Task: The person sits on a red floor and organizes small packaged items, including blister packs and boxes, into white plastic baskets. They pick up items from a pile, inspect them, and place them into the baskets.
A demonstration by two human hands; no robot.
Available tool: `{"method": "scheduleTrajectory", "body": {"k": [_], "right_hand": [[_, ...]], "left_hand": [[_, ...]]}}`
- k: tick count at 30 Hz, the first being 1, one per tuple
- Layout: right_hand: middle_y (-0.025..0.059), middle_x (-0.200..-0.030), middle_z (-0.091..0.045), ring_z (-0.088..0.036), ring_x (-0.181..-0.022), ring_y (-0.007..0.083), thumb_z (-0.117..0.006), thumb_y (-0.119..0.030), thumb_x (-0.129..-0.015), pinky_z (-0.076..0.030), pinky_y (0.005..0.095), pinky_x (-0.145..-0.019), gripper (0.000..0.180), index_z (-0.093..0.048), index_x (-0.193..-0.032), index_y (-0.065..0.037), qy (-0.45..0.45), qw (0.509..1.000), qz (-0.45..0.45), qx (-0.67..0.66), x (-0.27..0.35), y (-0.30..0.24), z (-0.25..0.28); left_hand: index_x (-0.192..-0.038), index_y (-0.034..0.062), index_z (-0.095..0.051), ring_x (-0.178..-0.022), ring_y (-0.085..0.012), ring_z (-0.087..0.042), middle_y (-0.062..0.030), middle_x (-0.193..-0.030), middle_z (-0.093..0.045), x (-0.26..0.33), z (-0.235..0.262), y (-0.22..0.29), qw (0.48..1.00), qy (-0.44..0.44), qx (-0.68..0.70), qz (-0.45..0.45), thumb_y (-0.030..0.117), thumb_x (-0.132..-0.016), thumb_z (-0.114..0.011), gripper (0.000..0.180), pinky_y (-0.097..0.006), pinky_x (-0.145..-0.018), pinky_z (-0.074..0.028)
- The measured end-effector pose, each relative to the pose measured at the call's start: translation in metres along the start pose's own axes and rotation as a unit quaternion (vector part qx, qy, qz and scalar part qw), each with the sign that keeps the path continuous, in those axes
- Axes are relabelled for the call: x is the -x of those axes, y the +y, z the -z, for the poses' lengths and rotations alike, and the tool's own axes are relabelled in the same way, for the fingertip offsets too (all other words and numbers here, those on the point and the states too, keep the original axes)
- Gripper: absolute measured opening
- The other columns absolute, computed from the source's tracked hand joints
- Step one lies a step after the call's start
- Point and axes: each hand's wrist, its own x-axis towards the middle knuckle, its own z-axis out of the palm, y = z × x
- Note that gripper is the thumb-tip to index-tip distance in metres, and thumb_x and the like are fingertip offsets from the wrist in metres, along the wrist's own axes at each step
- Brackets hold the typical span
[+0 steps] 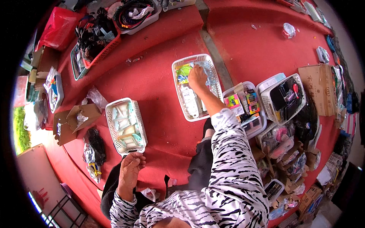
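Note:
My right hand [198, 78] reaches into a white plastic basket [177, 95] in front of me. Its fingers are bent down among the packets, and what they grip is hidden. Beside them lie a green and yellow packet [183, 72] and a clear, light blue dotted packet [210, 73]. Nearer to me in the same basket are white packages [188, 102]. My left hand [130, 171] hangs over my knee with loosely bent fingers and nothing visible in it. Just beyond it stands another white basket [141, 127], holding pale packs with light blue edges [123, 117].
To the right, a white bin [262, 119] holds colourful boxes, beside a basket [274, 111] of black items. A cardboard box [319, 89] and piled bags stand farther right. At the left are an opened carton [78, 121] and a black bag [94, 146]. Red carpet [159, 83] covers the floor.

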Motion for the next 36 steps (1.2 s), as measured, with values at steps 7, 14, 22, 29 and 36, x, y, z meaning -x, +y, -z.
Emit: {"method": "scheduleTrajectory", "body": {"k": [7, 14, 22, 29, 36], "right_hand": [[0.012, -0.127, -0.042, -0.033, -0.122, 0.0242, -0.052, -0.034, -0.08, -0.018, 0.0483, -0.102, 0.049, -0.047, -0.119, -0.005, 0.017, 0.956, 0.256, 0.142, 0.04, 0.018, -0.027], [0.0192, -0.117, -0.046, -0.043, -0.111, 0.0307, -0.055, -0.026, -0.079, -0.035, 0.0424, -0.091, 0.035, -0.052, -0.102, 0.0, 0.095, 0.968, 0.23, -0.035, 0.063, 0.007, 0.01], [0.0102, -0.078, -0.061, -0.06, -0.069, 0.0222, -0.054, -0.029, -0.085, -0.048, 0.0345, -0.058, 0.024, -0.05, -0.092, -0.006, -0.511, 0.576, -0.268, -0.579, 0.195, 0.126, 0.0], [0.0127, -0.104, -0.055, -0.053, -0.096, 0.0248, -0.059, -0.026, -0.079, -0.044, 0.0396, -0.076, 0.031, -0.051, -0.103, -0.007, -0.265, 0.547, -0.412, -0.679, 0.167, 0.13, -0.043], [0.0133, -0.078, -0.057, -0.057, -0.064, 0.025, -0.052, -0.012, -0.074, -0.047, 0.0352, -0.052, 0.017, -0.052, -0.089, -0.003, -0.17, 0.564, -0.444, -0.675, 0.16, 0.11, -0.066]], "left_hand": [[-0.098, 0.0017, -0.054, -0.077, -0.0137, -0.055, -0.0066, -0.09, -0.058, 0.001, -0.004, -0.003, 0.999, -0.006, -0.033, 0.004, 0.01, -0.081, -0.051, 0.019, -0.026, -0.071, -0.044], [-0.101, 0.001, -0.053, -0.077, -0.0139, -0.055, -0.0079, -0.092, -0.057, 0.001, -0.016, -0.008, 0.997, -0.038, -0.069, 0.003, 0.011, -0.081, -0.052, 0.022, -0.026, -0.07, -0.045], [-0.106, -0.0004, -0.05, -0.076, -0.0147, -0.056, -0.0098, -0.092, -0.057, -0.005, -0.016, -0.015, 0.999, -0.023, -0.037, -0.005, 0.012, -0.081, -0.054, 0.028, -0.025, -0.068, -0.045], [-0.104, -0.0005, -0.051, -0.075, -0.0151, -0.055, -0.0084, -0.089, -0.056, -0.016, -0.017, -0.02, 0.999, -0.033, -0.042, 0.005, 0.01, -0.081, -0.051, 0.025, -0.025, -0.068, -0.045], [-0.102, -0.0009, -0.051, -0.074, -0.0159, -0.056, -0.0095, -0.088, -0.058, -0.022, -0.013, -0.025, 0.999, -0.029, -0.043, 0.01, 0.01, -0.081, -0.052, 0.024, -0.026, -0.069, -0.046]]}}
